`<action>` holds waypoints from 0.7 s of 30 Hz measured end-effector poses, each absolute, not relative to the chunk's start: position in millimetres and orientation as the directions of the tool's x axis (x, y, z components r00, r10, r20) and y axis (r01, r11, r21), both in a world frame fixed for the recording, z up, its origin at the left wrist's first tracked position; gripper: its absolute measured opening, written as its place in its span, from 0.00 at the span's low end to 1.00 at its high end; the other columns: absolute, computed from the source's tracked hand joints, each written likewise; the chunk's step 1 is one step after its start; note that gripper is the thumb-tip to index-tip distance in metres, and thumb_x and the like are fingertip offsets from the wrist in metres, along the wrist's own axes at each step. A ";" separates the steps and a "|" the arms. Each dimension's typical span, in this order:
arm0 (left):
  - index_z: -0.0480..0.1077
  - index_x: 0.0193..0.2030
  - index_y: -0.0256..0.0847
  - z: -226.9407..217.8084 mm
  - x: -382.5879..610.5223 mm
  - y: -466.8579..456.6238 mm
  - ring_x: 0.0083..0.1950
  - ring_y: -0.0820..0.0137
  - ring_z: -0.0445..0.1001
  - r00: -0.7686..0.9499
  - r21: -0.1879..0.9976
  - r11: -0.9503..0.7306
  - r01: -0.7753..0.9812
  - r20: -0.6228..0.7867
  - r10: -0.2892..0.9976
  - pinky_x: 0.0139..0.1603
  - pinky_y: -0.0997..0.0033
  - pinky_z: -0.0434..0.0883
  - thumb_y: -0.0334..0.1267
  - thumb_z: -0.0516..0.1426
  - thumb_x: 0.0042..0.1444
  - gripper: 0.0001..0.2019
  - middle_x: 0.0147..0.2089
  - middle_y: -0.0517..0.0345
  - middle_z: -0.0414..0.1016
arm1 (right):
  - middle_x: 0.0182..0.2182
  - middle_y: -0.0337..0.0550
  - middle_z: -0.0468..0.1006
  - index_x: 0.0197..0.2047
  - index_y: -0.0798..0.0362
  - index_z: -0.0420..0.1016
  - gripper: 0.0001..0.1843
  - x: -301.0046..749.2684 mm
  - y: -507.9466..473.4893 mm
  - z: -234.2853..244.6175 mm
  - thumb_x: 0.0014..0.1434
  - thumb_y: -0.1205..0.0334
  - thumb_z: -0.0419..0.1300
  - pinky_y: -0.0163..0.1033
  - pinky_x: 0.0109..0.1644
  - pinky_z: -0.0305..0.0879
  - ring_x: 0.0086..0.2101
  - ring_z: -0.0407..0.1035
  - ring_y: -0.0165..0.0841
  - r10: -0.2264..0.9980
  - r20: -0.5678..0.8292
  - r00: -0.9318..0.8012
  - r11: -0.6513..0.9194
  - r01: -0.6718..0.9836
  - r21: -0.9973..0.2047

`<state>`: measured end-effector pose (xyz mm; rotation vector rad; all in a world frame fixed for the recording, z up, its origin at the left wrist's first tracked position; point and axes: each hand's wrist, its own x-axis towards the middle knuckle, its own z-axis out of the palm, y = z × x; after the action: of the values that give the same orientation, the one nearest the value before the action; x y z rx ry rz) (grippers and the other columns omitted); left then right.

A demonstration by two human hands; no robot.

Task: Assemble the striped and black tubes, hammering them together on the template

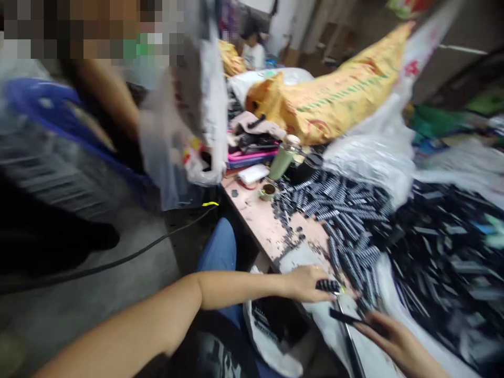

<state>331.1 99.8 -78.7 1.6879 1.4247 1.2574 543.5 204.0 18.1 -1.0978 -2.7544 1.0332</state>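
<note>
My left hand (309, 282) is closed on a short black ribbed piece (327, 285) at the edge of the table. Just right of it, my right hand (396, 336) grips a flat black strip (346, 318) that points toward the left hand. Between and below the hands lies a slim metal rod with a dark handle (354, 354), partly hidden by the strip. Beyond my hands spreads a heap of black ribbed pieces (346, 210). Motion blur hides finer detail.
A larger pile of black parts (444, 262) covers the right side. Farther back are a green flask (281, 160), a small cup (268, 192) and a yellow sack (334, 100). On the left, another person's arm (110, 100) is near a blue chair (43, 94); a cable (149, 245) crosses the floor.
</note>
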 end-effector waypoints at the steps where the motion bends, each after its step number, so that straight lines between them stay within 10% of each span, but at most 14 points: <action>1: 0.74 0.41 0.37 -69.5 334.6 97.3 0.41 0.67 0.74 0.099 0.919 -0.272 0.286 0.254 0.962 0.42 0.73 0.70 0.46 0.64 0.49 0.16 0.39 0.53 0.77 | 0.22 0.46 0.73 0.23 0.42 0.74 0.13 538.9 195.8 16.3 0.45 0.42 0.63 0.43 0.29 0.63 0.24 0.68 0.38 0.516 -0.391 -0.762 0.518 0.642 -0.566; 4: 0.73 0.32 0.34 -53.3 340.0 100.2 0.26 0.76 0.68 0.357 0.998 -0.067 0.015 0.057 0.932 0.28 0.77 0.65 0.43 0.65 0.47 0.12 0.25 0.62 0.70 | 0.28 0.44 0.76 0.29 0.48 0.75 0.17 523.9 190.4 10.9 0.51 0.43 0.61 0.43 0.38 0.67 0.32 0.70 0.39 0.453 -0.399 -0.797 0.483 0.596 -0.641; 9: 0.68 0.27 0.35 -52.9 338.9 115.8 0.15 0.81 0.55 0.105 0.919 0.320 -0.230 -0.303 0.947 0.16 0.79 0.51 0.44 0.65 0.43 0.15 0.15 0.69 0.59 | 0.59 0.51 0.64 0.63 0.49 0.58 0.45 517.3 183.4 -3.1 0.47 0.42 0.66 0.51 0.61 0.58 0.58 0.61 0.44 0.731 0.131 -0.669 0.569 0.493 -0.658; 16: 0.66 0.26 0.37 -60.1 346.4 117.5 0.14 0.80 0.55 -0.001 0.925 0.305 -0.228 -0.314 0.950 0.15 0.79 0.52 0.46 0.67 0.41 0.17 0.14 0.68 0.60 | 0.68 0.50 0.50 0.68 0.44 0.50 0.57 511.9 149.1 -27.7 0.39 0.48 0.73 0.60 0.68 0.43 0.66 0.45 0.51 0.668 0.233 -0.706 0.714 0.520 -0.470; 21: 0.67 0.24 0.39 -67.9 349.0 113.6 0.24 0.74 0.65 -0.267 0.991 -0.027 0.131 0.062 0.962 0.27 0.74 0.65 0.46 0.62 0.49 0.14 0.21 0.62 0.66 | 0.59 0.55 0.64 0.64 0.48 0.57 0.48 506.7 143.2 -41.9 0.45 0.33 0.62 0.54 0.56 0.64 0.55 0.65 0.46 0.922 -0.121 -0.367 -0.025 0.255 -0.967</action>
<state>349.0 113.6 -67.9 1.1952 1.4857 1.3824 506.7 143.2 -41.9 -1.2429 -1.6546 1.4268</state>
